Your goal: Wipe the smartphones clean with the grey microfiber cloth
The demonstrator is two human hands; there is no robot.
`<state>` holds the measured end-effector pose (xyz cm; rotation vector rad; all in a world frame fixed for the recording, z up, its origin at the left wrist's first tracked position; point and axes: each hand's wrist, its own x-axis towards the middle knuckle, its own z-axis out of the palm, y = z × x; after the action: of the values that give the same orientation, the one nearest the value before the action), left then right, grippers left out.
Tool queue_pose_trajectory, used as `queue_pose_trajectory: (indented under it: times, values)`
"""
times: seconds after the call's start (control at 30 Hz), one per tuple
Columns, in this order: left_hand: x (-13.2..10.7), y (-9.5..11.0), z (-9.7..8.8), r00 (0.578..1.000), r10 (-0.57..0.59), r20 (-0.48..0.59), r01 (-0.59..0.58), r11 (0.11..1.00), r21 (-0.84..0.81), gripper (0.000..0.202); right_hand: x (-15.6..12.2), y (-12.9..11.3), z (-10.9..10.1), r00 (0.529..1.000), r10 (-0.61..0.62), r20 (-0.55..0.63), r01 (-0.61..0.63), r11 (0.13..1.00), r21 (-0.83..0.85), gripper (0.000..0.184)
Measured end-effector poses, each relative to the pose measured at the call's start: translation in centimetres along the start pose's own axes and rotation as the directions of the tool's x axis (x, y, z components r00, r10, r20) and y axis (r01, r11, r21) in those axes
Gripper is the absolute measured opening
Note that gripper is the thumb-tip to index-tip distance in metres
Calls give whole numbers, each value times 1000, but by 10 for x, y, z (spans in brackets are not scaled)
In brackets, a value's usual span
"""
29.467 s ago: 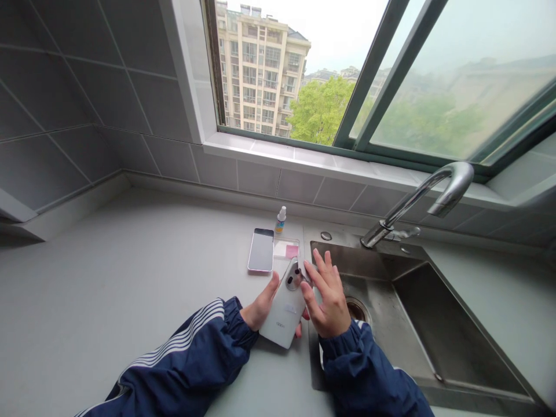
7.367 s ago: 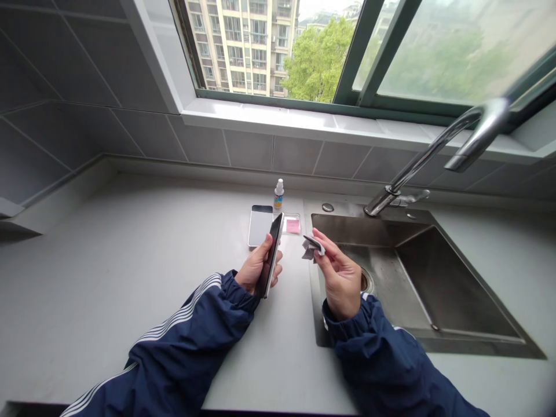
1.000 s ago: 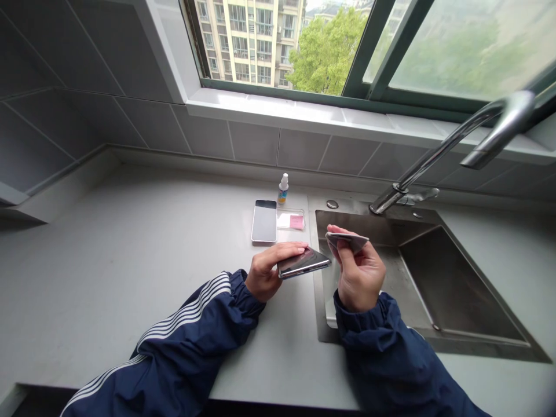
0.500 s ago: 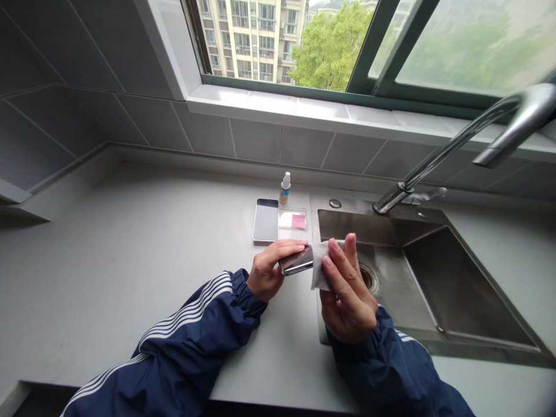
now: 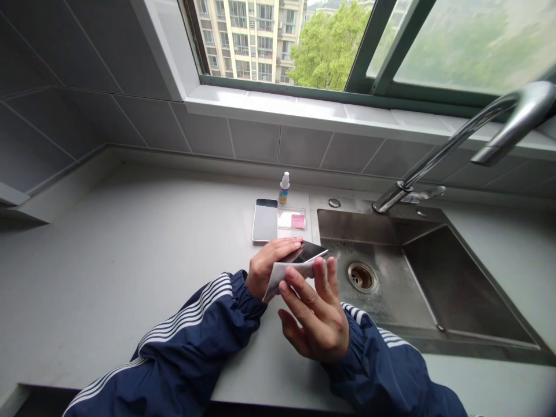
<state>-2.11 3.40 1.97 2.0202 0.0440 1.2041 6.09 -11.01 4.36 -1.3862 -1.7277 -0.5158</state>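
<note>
1. In the head view, a small bottle [image 5: 284,189] with a white top stands upright at the back of the surface [image 5: 174,243]; its contents cannot be made out.
2. A clear shallow case [image 5: 299,211] lies just in front of the bottle, with a pink square [image 5: 297,221] and a whitish patch showing in its outline (whether inside or underneath, one cannot tell).
3. To the right, the steel sink [image 5: 408,313] has a round drain [image 5: 362,278] and scattered water drops in its basin.
4. A pale-framed phone [image 5: 264,220] lies flat, left of the clear case.
5. The left hand [image 5: 266,263] is clamped on the dark-screened phone [image 5: 310,249], fingers laid over its upper side, holding it tilted above the surface near the sink's left edge.
6. The right hand [image 5: 317,324] is loosely spread, fingers fanned and thumb apart; its fingertips lie against a pale grey cloth [image 5: 281,275], which covers the near edge of the held phone.
7. The two hands are close together, with the cloth between them.
</note>
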Motion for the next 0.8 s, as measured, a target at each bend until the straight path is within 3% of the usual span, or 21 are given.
queue_pose_trajectory:
  times: [0.23,0.5,0.8]
  values:
    - [-1,-2,3,999,16,-30,-17,999,-32,41,4,20,-4,958,234,-163,-236,972,10,78]
    - [0,-1,5,998,59,-34,-63,989,-131,42,-3,21,-4,944,328,-25,-292,871,395,85]
    - [-1,0,6,999,30,-39,-36,988,-147,41,-6,21,-4,942,335,3,-304,850,431,83]
